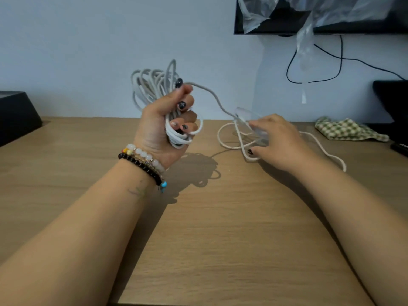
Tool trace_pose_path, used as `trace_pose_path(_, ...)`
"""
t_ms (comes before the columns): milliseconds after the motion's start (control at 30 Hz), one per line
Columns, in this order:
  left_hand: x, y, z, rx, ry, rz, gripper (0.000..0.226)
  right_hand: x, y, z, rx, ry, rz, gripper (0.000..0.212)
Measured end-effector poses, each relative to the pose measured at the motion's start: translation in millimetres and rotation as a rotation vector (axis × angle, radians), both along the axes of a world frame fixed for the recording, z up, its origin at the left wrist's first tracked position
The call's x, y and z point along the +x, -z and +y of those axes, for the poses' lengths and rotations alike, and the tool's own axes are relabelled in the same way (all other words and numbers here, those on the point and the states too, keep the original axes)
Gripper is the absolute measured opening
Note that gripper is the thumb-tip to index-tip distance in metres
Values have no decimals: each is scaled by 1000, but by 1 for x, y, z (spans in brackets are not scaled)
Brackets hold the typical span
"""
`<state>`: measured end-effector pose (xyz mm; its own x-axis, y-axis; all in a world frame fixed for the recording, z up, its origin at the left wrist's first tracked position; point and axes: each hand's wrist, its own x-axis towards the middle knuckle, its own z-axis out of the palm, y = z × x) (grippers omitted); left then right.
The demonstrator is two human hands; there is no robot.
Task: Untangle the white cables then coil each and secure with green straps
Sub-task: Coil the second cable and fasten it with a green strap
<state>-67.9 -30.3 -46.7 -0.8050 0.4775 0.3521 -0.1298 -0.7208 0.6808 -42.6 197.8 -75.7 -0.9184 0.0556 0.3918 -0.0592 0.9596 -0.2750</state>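
Bare forearms reach over the wooden table [220,250]. From the head view, the left hand [163,127] is raised, fingers curled tightly round a white cable coil [154,85]. One strand runs down to loose white cable [234,140] lying on the table, where the right hand [278,142] touches it with relaxed, blurred fingers; a checked cloth [346,129] lies beyond

**Hidden, cropped and blurred parts**

The right hand [279,141] is motion-blurred, its fingertips smeared over the loose white cable [240,138], so its grip is unclear. The left hand [167,120] hides the coil's [152,85] middle. At 1 o'clock, the dark screen [287,25] is cut off.
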Motion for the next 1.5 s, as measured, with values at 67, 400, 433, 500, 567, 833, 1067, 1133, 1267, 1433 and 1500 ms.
trace_pose_path(67,-1,-2,-4,50,-26,-4,16,0,0,5,9,66,-73,18)
trace_pose_path(400,-4,-3,-6,56,-219,-77,16,-5,-2,19,-436,155,214,17)
trace_pose_path(433,-5,-4,-7,62,-234,-87,16,-6,-2,21,-453,163,246,19)
trace_pose_path(500,-7,-5,-10,97,-260,-107,16,-6,-3,23,-491,195,317,21)
trace_pose_path(567,-10,-8,-16,155,-307,-142,16,-6,-5,28,-606,232,376,21)
trace_pose_path(833,-15,-11,-22,125,-397,-191,15,-7,-5,52,-712,434,389,16)
trace_pose_path(1067,4,2,6,-383,32,6,17,13,-17,-13,-413,31,495,41)
trace_pose_path(1133,6,6,10,-469,133,41,21,18,-18,-30,-409,-109,449,35)
trace_pose_path(1267,7,10,12,-525,236,48,25,19,-11,-40,-622,-377,124,27)
trace_pose_path(1433,4,9,14,-536,117,64,29,21,-11,-36,-658,-463,-16,30)
trace_pose_path(1500,1,11,14,-508,46,45,28,23,-14,-33,-720,-430,-5,28)
